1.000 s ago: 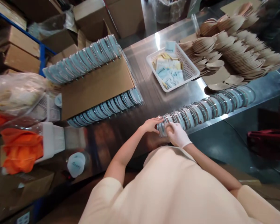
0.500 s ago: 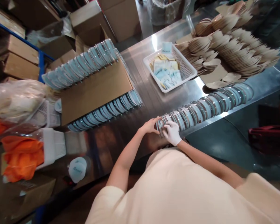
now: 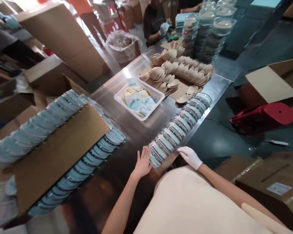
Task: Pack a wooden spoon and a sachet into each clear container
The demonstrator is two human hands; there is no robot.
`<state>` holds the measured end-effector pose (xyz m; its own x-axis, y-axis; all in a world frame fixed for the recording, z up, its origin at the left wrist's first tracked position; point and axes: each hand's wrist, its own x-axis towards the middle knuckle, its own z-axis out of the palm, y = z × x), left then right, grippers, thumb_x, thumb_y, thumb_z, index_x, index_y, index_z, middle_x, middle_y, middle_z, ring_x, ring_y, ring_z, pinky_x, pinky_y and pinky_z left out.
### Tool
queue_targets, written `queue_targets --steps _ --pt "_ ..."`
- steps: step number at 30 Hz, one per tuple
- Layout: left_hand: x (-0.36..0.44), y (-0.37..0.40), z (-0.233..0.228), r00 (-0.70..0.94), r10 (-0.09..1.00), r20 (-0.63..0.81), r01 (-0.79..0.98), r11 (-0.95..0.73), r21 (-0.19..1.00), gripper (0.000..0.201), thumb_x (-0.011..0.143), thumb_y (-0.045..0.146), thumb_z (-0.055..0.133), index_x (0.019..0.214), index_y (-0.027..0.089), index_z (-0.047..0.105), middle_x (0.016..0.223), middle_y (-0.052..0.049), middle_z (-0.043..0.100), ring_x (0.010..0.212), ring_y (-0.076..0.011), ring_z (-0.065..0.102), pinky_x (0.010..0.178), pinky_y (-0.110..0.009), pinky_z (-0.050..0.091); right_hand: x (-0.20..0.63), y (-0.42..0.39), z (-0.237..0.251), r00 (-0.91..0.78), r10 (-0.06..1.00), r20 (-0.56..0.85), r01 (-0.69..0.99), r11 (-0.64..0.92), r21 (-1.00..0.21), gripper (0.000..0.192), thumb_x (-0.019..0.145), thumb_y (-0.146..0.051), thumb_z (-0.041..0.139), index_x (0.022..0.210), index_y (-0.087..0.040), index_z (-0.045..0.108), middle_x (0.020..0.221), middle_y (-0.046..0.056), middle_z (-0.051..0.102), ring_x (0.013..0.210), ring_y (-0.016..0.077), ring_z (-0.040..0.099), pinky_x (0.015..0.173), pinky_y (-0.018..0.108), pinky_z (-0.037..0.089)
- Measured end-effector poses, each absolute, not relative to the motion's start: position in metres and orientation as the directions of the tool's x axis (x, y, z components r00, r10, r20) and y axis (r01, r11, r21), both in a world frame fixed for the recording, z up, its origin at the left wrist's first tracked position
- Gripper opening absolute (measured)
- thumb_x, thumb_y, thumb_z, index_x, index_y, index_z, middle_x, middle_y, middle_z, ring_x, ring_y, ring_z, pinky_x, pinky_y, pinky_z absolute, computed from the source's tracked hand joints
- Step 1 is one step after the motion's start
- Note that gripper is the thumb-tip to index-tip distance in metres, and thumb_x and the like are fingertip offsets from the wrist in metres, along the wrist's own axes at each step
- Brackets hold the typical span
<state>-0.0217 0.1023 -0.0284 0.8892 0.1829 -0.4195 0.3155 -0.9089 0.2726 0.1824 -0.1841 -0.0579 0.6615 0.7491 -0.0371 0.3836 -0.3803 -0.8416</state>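
A long row of clear round lids (image 3: 178, 126) lies on its side along the near edge of the steel table (image 3: 117, 97). My bare left hand (image 3: 143, 161) is flat, fingers spread, pressed against the near end of the row. My right hand (image 3: 190, 157), in a white glove, rests on the row's right side by the table edge with fingers loosely extended. Neither hand holds anything.
A white basket of sachets (image 3: 139, 102) sits mid-table, piles of wooden spoons (image 3: 180, 73) behind it, stacked clear cups (image 3: 205, 32) beyond. A cardboard box (image 3: 56, 152) flanked by lid rows stands left. A red stool (image 3: 263, 117) and cartons lie right. A person (image 3: 156, 22) sits far back.
The view has tilted up and swung, showing the far room. My left hand has opened flat against the row's end; my right hand has slid off to the row's right side.
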Motion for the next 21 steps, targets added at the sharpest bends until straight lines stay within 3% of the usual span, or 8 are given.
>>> queue_targets --steps 2,4,6,8,12,16,18,21 --pt "-0.015 0.094 -0.027 0.879 0.269 -0.394 0.392 -0.878 0.273 0.101 0.094 0.045 0.062 0.172 0.013 0.006 0.176 -0.027 0.009 0.164 -0.0421 -0.002 0.128 -0.072 0.012 0.206 -0.234 -0.063 0.844 0.51 -0.166 0.163 -0.538 -0.827 0.031 0.094 -0.042 0.055 0.1 -0.027 0.081 0.111 0.008 0.081 0.11 0.0286 0.074 0.109 0.051 0.055" --pt "-0.001 0.089 -0.026 0.858 0.388 -0.338 0.493 -0.807 0.325 0.101 0.097 0.052 0.059 0.172 0.014 0.002 0.177 -0.027 0.007 0.164 -0.0438 -0.001 0.126 -0.074 0.017 0.236 -0.271 -0.07 0.923 0.278 -0.266 -0.058 -0.584 -0.81 0.031 0.089 -0.046 0.058 0.098 -0.027 0.081 0.112 0.008 0.081 0.112 0.0306 0.073 0.111 0.052 0.054" --pt "0.027 0.084 -0.025 0.837 0.472 -0.276 0.547 -0.73 0.41 0.091 0.103 0.052 0.049 0.172 0.018 0.001 0.177 -0.025 0.014 0.165 -0.0412 0.003 0.126 -0.071 0.022 0.276 -0.291 -0.076 0.932 0.112 -0.345 -0.24 -0.522 -0.818 0.032 0.085 -0.046 0.06 0.098 -0.024 0.08 0.112 0.011 0.081 0.113 0.0324 0.073 0.109 0.051 0.055" --pt "0.072 0.075 -0.02 0.846 0.476 -0.242 0.53 -0.695 0.486 0.083 0.106 0.049 0.044 0.172 0.02 0.003 0.177 -0.022 0.021 0.166 -0.0385 0.005 0.127 -0.068 0.022 0.328 -0.293 -0.079 0.912 0.026 -0.408 -0.364 -0.406 -0.838 0.035 0.086 -0.043 0.059 0.103 -0.02 0.078 0.116 0.015 0.08 0.112 0.0326 0.074 0.104 0.047 0.057" --pt "0.211 0.036 -0.006 0.934 0.285 -0.214 0.356 -0.741 0.569 0.083 0.103 0.055 0.05 0.171 0.021 0.017 0.176 -0.02 0.024 0.166 -0.0376 0.007 0.13 -0.065 0.017 0.447 -0.265 -0.079 0.891 0.0 -0.453 -0.435 -0.28 -0.856 0.043 0.086 -0.035 0.058 0.123 -0.016 0.072 0.13 0.017 0.075 0.111 0.0273 0.073 0.097 0.037 0.058" --pt "0.369 -0.012 -0.004 0.967 0.094 -0.235 0.216 -0.792 0.571 0.098 0.093 0.068 0.063 0.17 0.023 0.022 0.176 -0.023 0.021 0.165 -0.0438 0.009 0.127 -0.071 0.014 0.531 -0.238 -0.083 0.834 0.084 -0.545 -0.533 -0.131 -0.836 0.062 0.082 -0.031 0.063 0.142 -0.018 0.059 0.136 0.014 0.071 0.108 0.0211 0.072 0.085 0.03 0.06" --pt "0.429 -0.033 -0.009 0.964 0.094 -0.25 0.222 -0.8 0.557 0.111 0.087 0.073 0.069 0.171 0.021 0.018 0.176 -0.028 0.016 0.164 -0.0478 0.012 0.125 -0.072 0.019 0.55 -0.232 -0.088 0.793 0.155 -0.59 -0.58 -0.104 -0.808 0.065 0.08 -0.03 0.065 0.143 -0.02 0.058 0.125 0.01 0.075 0.101 0.019 0.073 0.079 0.027 0.059" --pt "0.479 -0.056 -0.02 0.945 0.224 -0.24 0.317 -0.808 0.497 0.123 0.08 0.077 0.073 0.172 0.021 0.014 0.176 -0.031 0.011 0.159 -0.0511 0.026 0.12 -0.07 0.029 0.559 -0.226 -0.097 0.718 0.187 -0.671 -0.648 -0.173 -0.742 0.055 0.079 -0.031 0.067 0.132 -0.021 0.064 0.101 0.006 0.078 0.084 0.0179 0.071 0.067 0.025 0.053"
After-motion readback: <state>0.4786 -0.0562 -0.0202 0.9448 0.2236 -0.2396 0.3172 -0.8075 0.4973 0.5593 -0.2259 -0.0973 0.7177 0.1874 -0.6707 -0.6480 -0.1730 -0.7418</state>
